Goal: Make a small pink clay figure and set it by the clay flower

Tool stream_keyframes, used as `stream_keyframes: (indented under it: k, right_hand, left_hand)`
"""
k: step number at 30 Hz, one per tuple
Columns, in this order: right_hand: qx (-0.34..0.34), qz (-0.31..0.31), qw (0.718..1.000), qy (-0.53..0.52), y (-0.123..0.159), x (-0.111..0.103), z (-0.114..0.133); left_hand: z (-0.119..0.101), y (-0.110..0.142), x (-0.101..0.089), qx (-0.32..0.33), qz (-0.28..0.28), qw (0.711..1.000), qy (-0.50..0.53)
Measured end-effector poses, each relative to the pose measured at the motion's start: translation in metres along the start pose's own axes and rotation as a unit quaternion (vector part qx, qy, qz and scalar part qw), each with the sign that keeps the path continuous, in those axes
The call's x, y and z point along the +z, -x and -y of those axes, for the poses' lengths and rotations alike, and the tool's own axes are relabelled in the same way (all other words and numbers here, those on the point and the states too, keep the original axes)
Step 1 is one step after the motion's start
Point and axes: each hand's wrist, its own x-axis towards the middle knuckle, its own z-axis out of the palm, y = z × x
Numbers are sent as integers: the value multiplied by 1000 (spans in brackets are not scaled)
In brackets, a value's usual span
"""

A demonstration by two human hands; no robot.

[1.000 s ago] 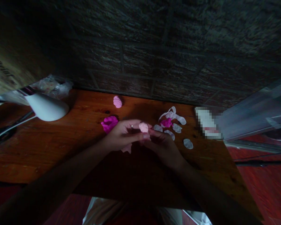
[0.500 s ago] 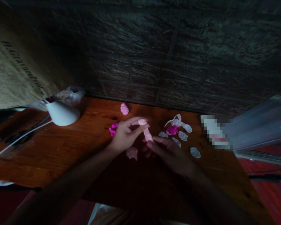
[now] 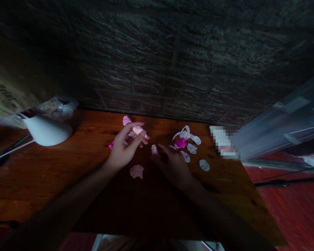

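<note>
Between the thumb and fingers of my left hand is a light pink, crinkled petal-like piece. My right hand, in shadow, pinches a smaller pale pink piece at its fingertips, apart from the left one. Behind my left hand lies a pink crinkled piece, and a bright magenta piece is partly hidden beside it. A flat, dull pink piece rests on the table below my hands. Right of my right hand, a magenta piece lies among several whitish petal-like pieces.
A white cone-shaped lamp with a cord stands on the wooden table at the left, near a clear plastic bag. A dark brick-patterned wall rises behind. At the right are a blurred-out white object and a greyish panel.
The single pink strip held by both hands is now two separate pieces, one in each hand. My hands have moved apart. The whole view has shifted, with the table things farther left.
</note>
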Motion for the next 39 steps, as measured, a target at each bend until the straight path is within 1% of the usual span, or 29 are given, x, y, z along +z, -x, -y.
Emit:
stream_keyframes:
  k: [1, 3, 4, 6, 7, 8, 10, 11, 12, 13, 14, 16, 17, 18, 19, 20, 21, 23, 24, 25, 26, 27, 29, 31, 33, 34, 35, 37, 39]
  right_hand:
    - [3, 7, 1000, 13, -1, 2, 0]
    - [-1, -10, 1000, 6, -1, 3, 2]
    - [-6, -27, 999, -20, 0, 2, 4]
    - [1, -51, 990, -128, 3, -2, 7]
    - [18, -43, 978, -205, 5, -4, 9]
    - [51, -12, 955, -291, 6, -6, 11]
    - [112, 70, 892, -432, 10, -10, 14]
    - [130, 100, 866, -473, 11, -11, 14]
    - [142, 114, 849, -496, 12, -12, 15]
    - [150, 116, 839, -510, 12, -13, 15]
    - [164, 111, 830, -521, 12, -15, 15]
    - [204, 92, 804, -551, 10, -19, 14]
    - [224, 83, 791, -563, 9, -21, 13]
    - [240, 75, 780, -573, 8, -23, 13]
    - [252, 73, 772, -580, 8, -25, 13]
    - [260, 75, 763, -587, 7, -27, 13]
    - [266, 82, 755, -594, 7, -28, 14]
    - [267, 102, 742, -607, 8, -28, 14]
    - [261, 112, 741, -608, 8, -28, 14]
    - [250, 119, 747, -604, 9, -27, 13]
    - [236, 124, 760, -592, 10, -27, 13]
    - [219, 129, 777, -575, 11, -26, 12]
    - [181, 142, 820, -523, 13, -26, 10]
    - [129, 146, 877, -440, 15, -26, 8]
    - [59, 129, 937, -318, 18, -26, 7]
    - [22, 120, 960, -251, 20, -25, 7]
    - [-13, 113, 976, -184, 22, -24, 7]
    - [-68, 117, 988, -69, 25, -20, 6]
    - [-112, 111, 987, 18, 26, -17, 4]
  left_hand:
    - [0, 2, 0, 1, 5, 1000, -8]
    - [1, 6, 1, 5, 13, 999, -31]
    - [2, 8, 2, 14, 15, 999, -47]
    - [3, 13, 5, 51, 26, 994, -91]
    - [3, 16, 7, 83, 39, 989, -114]
    - [3, 18, 9, 119, 64, 981, -139]
    - [2, 20, 11, 187, 130, 958, -175]
    - [1, 20, 10, 203, 167, 947, -185]
    - [-1, 19, 8, 204, 198, 940, -188]
    - [-3, 17, 5, 188, 226, 937, -187]
    - [-5, 14, 0, 158, 250, 938, -182]
    - [-13, 8, -14, 75, 297, 937, -167]
    - [-17, 5, -22, 13, 331, 930, -160]
    - [-20, 2, -29, -55, 388, 907, -158]
    - [-24, 0, -35, -104, 426, 885, -154]
    - [-27, -2, -39, -140, 450, 867, -161]
    - [-29, -3, -43, -156, 463, 854, -181]
    - [-31, -3, -45, -167, 473, 835, -227]
    - [-31, -3, -44, -161, 475, 828, -249]
    - [-30, -2, -44, -152, 476, 823, -270]
    - [-29, -2, -43, -141, 476, 821, -284]
    - [-28, -1, -42, -129, 474, 820, -293]
    - [-26, -1, -41, -112, 470, 826, -289]
    - [-25, -1, -40, -111, 466, 844, -241]
    - [-26, -2, -40, -109, 445, 874, -162]
    - [-28, -3, -40, -106, 422, 893, -117]
    - [-29, -3, -40, -107, 395, 910, -72]
    - [-31, -4, -39, -126, 337, 933, 3]
    - [-31, -4, -36, -169, 274, 944, 69]
